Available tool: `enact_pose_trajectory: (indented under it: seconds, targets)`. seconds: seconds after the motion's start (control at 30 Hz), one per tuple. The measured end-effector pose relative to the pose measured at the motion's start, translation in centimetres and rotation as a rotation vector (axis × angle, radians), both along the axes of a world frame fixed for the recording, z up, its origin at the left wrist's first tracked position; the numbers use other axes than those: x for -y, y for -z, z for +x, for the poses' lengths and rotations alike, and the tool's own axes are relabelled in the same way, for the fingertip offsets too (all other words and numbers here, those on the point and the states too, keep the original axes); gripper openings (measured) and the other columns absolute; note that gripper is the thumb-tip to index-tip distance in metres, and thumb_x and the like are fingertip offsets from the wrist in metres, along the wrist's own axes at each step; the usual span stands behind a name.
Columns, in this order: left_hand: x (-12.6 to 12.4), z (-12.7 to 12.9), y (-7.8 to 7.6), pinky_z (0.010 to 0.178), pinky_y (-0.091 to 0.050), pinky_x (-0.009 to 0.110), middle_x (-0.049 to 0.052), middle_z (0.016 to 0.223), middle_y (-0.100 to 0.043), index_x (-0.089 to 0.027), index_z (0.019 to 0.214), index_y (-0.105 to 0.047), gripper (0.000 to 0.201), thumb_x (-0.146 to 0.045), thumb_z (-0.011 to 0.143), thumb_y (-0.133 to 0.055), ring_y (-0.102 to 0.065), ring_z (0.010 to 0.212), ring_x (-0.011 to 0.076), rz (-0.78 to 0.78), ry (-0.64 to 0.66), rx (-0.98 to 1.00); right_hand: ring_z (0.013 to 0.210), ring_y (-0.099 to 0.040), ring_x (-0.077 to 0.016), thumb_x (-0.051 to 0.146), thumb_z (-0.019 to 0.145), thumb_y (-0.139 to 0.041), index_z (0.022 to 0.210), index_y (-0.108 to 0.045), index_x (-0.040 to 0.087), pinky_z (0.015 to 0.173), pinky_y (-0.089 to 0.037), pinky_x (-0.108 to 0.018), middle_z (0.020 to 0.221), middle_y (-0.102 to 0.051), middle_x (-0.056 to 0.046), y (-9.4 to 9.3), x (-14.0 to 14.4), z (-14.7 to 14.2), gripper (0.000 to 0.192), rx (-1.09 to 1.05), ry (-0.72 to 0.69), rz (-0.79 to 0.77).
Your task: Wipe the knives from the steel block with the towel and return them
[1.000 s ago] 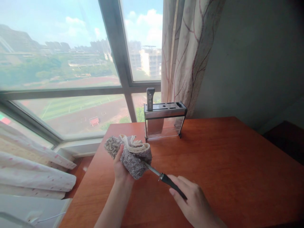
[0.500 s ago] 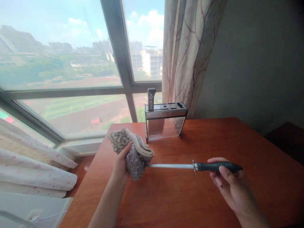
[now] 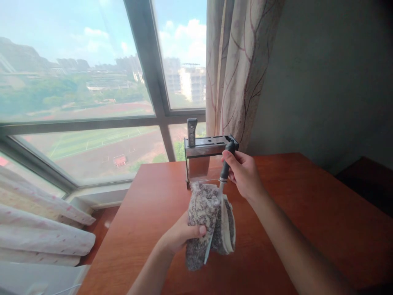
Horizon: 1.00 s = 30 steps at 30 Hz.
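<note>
While the left hand [image 3: 181, 237] clamps the cloth [image 3: 205, 221] round the steel, the right hand [image 3: 242, 172] grips the sharpening steel [image 3: 219, 192] (handle up, near the knife block [image 3: 208, 157]); pull straight, I'd say.

Knife block [image 3: 208, 157] with one handle [image 3: 192, 132] on wooden table [image 3: 307, 213]; curtain [image 3: 239, 69], window [image 3: 92, 90] behind.

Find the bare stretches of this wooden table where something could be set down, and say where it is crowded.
The table is bare right of the right hand, and left of the cloth toward the window. Crowded: the middle, where both hands, cloth and sharpening steel meet before the knife block.
</note>
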State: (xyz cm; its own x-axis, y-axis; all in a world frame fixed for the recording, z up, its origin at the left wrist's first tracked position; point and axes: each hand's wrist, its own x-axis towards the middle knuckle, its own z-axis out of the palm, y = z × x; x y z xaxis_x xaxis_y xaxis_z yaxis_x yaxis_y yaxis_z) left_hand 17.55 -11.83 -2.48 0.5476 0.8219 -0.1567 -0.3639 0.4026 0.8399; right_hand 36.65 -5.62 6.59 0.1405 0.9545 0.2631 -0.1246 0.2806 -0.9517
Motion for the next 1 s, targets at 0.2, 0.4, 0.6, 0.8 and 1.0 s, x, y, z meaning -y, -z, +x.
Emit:
enact_pose_trajectory:
  seconds: [0.2,0.4,0.6,0.8,1.0]
  targets:
    - [0.3,0.9,0.3,0.097,-0.045,0.046,0.014,0.106,-0.072,-0.015,0.119,-0.063,0.069,-0.026,0.055,-0.086,-0.063,0.108,0.0359,-0.005,0.035,0.067,0.051,-0.04,-0.0095,0.053,0.081,-0.063,0.063,-0.053,0.018,0.047,-0.029,-0.022,0.055,-0.045,0.004,0.9,-0.4,-2.1,0.041,0.412,0.107,0.146]
    - [0.7,2.0,-0.6,0.09,-0.051,0.047,0.015,0.108,-0.072,-0.015,0.117,-0.062,0.067,-0.024,0.054,-0.084,-0.067,0.1,0.0371,-0.108,-0.108,0.106,0.053,-0.037,-0.01,0.056,0.082,-0.06,0.062,-0.051,0.018,0.048,-0.026,-0.023,0.055,-0.041,0.005,1.1,0.1,-3.4,0.044,0.402,0.096,0.112]
    - [0.7,1.7,-1.2,0.085,-0.054,0.047,0.015,0.103,-0.074,-0.013,0.111,-0.064,0.057,-0.024,0.057,-0.081,-0.069,0.094,0.0372,-0.153,-0.138,0.164,0.054,-0.034,-0.0092,0.055,0.082,-0.061,0.066,-0.056,0.016,0.049,-0.023,-0.023,0.058,-0.038,0.006,1.3,-0.1,-3.3,0.042,0.316,-0.145,0.026]
    - [0.8,1.5,-1.0,0.088,-0.053,0.046,0.015,0.103,-0.074,-0.013,0.112,-0.065,0.058,-0.024,0.057,-0.081,-0.069,0.096,0.0365,-0.165,-0.106,0.168,0.048,-0.032,-0.0077,0.06,0.077,-0.064,0.071,-0.06,0.016,0.044,-0.021,-0.022,0.057,-0.044,0.006,0.8,-1.4,-2.6,0.044,0.088,-0.2,-0.087]
    - [1.0,2.1,-0.5,0.087,-0.054,0.046,0.015,0.101,-0.074,-0.012,0.115,-0.064,0.064,-0.022,0.055,-0.083,-0.07,0.093,0.0359,-0.172,-0.109,0.142,0.047,-0.03,-0.0079,0.058,0.078,-0.064,0.072,-0.06,0.017,0.044,-0.023,-0.022,0.055,-0.042,0.006,0.7,-2.0,-2.2,0.042,0.063,-0.071,-0.024]
